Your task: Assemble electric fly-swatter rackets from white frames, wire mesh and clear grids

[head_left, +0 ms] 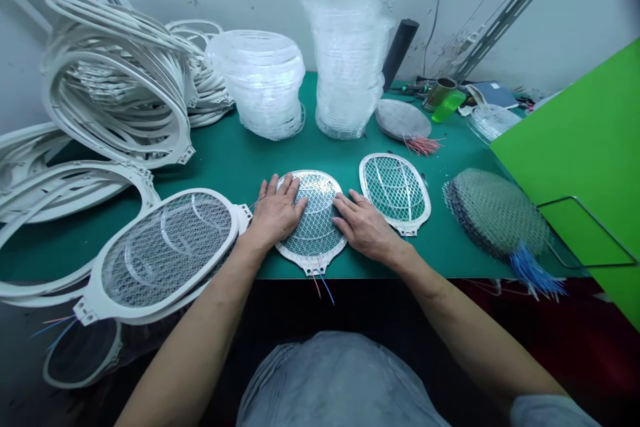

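Observation:
A white oval mosquito-swatter head (316,227) with metal mesh lies flat at the table's front edge, a red and a blue wire hanging from its lower tab. My left hand (276,212) rests on its left side, fingers spread over the rim and mesh. On its right rim lies my right hand (364,223), fingers stretched out and touching the edge. Neither hand grips anything. Just right of it is a similar white frame (425,203) with mesh and clear ribs. Left of my left hand, finished-looking mesh heads (167,250) lie stacked, partly behind my forearm.
White plastic frames (120,107) are piled at the left. Two stacks of clear plastic rings (347,67) stand at the back. Round mesh sheets with red wires (403,119) and with blue wires (495,213) lie at the right, beside a bright green panel (585,167).

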The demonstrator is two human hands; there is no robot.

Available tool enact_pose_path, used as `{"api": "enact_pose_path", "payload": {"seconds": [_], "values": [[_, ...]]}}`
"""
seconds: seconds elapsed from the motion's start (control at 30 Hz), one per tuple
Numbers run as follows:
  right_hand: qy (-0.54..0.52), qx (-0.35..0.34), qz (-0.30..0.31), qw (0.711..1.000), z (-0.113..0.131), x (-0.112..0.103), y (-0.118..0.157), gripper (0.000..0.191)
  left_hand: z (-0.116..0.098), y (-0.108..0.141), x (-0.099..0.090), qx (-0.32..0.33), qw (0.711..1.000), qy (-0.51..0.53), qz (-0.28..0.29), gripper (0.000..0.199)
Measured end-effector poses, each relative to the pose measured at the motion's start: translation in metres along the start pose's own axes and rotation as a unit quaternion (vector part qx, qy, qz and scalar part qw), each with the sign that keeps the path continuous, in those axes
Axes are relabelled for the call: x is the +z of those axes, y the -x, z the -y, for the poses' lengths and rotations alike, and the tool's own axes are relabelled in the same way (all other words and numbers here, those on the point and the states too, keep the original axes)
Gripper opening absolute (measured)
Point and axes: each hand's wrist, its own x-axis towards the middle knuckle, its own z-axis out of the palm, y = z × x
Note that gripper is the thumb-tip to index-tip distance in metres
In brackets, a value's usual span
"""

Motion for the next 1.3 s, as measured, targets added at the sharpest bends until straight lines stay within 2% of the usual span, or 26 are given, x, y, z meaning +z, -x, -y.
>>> {"api": "enact_pose_path", "payload": {"seconds": [0.17, 0.3, 0.43, 0.57, 0.73, 0.93, 1.0, 1.1, 1.2, 1.3], "values": [[-0.053, 0.040, -0.017, 0.998, 0.012, 0.007, 0.018, 0.053, 0.000, 0.000, 0.003, -0.003, 1.000, -0.003, 0.001, 0.068], [-0.098, 0.048, -0.022, 0.994, 0.010, 0.008, 0.023, 0.049, 0.000, 0.000, 0.004, -0.006, 1.000, -0.007, 0.001, 0.067], [-0.137, 0.050, -0.002, 0.989, 0.002, 0.000, 0.019, 0.040, 0.001, -0.001, 0.002, -0.001, 1.000, -0.008, 0.010, 0.069], [-0.122, 0.059, 0.001, 0.991, 0.000, -0.009, 0.012, 0.033, 0.001, -0.002, 0.000, 0.001, 1.000, -0.006, 0.011, 0.068], [-0.116, 0.077, 0.034, 0.990, 0.000, -0.020, 0.005, 0.029, 0.000, -0.002, 0.000, 0.003, 1.000, -0.007, 0.007, 0.067], [-0.118, 0.078, 0.013, 0.990, -0.004, -0.023, 0.000, 0.028, 0.002, -0.005, -0.005, 0.004, 1.000, 0.014, -0.006, 0.065], [-0.123, 0.075, 0.008, 0.990, -0.006, -0.023, -0.002, 0.030, -0.004, 0.004, -0.011, 0.003, 0.999, 0.022, -0.047, 0.064], [-0.135, 0.060, 0.002, 0.989, -0.009, -0.022, -0.002, 0.029, -0.022, 0.035, -0.018, 0.032, 0.991, 0.029, -0.123, 0.060], [-0.149, 0.040, 0.006, 0.988, -0.014, -0.023, 0.000, 0.033, -0.040, 0.071, -0.012, 0.103, 0.988, 0.055, -0.104, 0.059], [-0.154, 0.018, 0.028, 0.988, -0.020, -0.024, 0.001, 0.045, -0.047, 0.092, 0.003, 0.122, 0.985, 0.063, -0.102, 0.053]]}}
